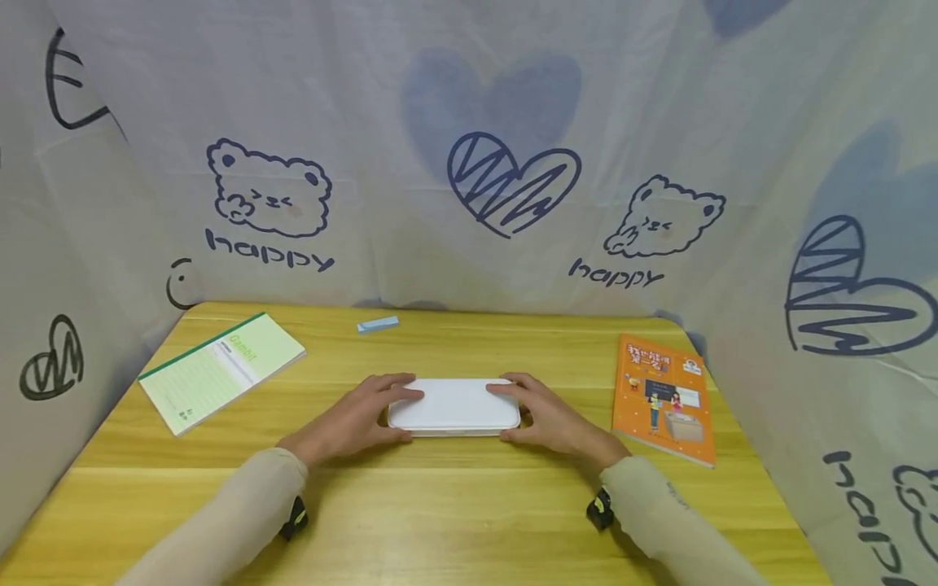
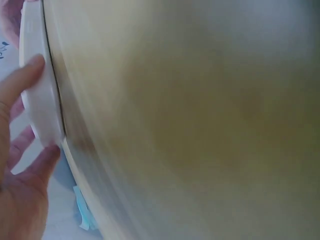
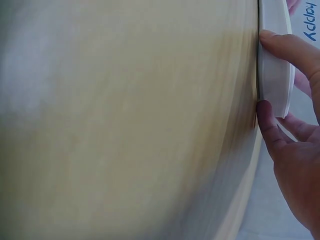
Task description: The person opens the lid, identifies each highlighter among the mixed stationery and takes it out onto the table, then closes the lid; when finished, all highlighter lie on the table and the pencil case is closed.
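Observation:
A white flat box with rounded corners [image 1: 454, 404] lies on the wooden table in the middle of the head view. My left hand [image 1: 359, 415] grips its left end, with the thumb at the near edge and fingers over the top and around the side. At the right end, my right hand [image 1: 553, 417] holds it the same way. Both wrist views show the white box's side, with the left hand [image 2: 22, 190] and the right hand [image 3: 295, 165] at its ends. The box's lid looks closed; its contents are hidden.
Left of the hands lies a green notebook [image 1: 223, 370]. An orange book [image 1: 663, 399] is on the right side of the table [image 1: 454, 521]. Near the back edge sits a small light-blue piece [image 1: 377, 325]. A printed cloth [image 1: 381, 122] hangs behind and along both sides.

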`<action>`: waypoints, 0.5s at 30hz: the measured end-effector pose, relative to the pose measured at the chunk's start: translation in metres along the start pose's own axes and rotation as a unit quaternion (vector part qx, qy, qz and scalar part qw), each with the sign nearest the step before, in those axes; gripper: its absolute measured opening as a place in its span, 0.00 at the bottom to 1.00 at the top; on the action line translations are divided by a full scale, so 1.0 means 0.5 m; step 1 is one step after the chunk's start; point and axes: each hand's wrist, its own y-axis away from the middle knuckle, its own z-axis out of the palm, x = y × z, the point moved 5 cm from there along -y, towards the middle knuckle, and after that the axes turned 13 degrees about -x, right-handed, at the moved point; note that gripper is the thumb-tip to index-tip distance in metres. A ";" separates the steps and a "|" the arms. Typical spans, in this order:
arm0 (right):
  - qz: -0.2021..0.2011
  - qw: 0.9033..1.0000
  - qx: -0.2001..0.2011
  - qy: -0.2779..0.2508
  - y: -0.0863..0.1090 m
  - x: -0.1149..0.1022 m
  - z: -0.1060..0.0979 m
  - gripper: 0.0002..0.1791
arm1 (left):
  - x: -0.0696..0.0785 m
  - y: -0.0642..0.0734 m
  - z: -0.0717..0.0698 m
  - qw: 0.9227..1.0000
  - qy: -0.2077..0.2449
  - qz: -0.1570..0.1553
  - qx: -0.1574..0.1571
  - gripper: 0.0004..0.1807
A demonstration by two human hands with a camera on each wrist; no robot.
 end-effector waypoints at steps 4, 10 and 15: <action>-0.006 1.000 0.008 0.028 0.000 -0.002 0.000 0.43 | -0.005 -0.008 -0.008 1.000 -0.011 0.005 0.002 0.34; 0.004 1.000 0.005 0.026 -0.003 -0.002 0.001 0.44 | -0.018 -0.014 -0.015 1.000 0.019 -0.011 -0.015 0.36; 0.011 1.000 0.007 0.018 0.000 -0.004 0.000 0.44 | -0.025 -0.019 -0.018 0.998 0.037 -0.028 -0.034 0.37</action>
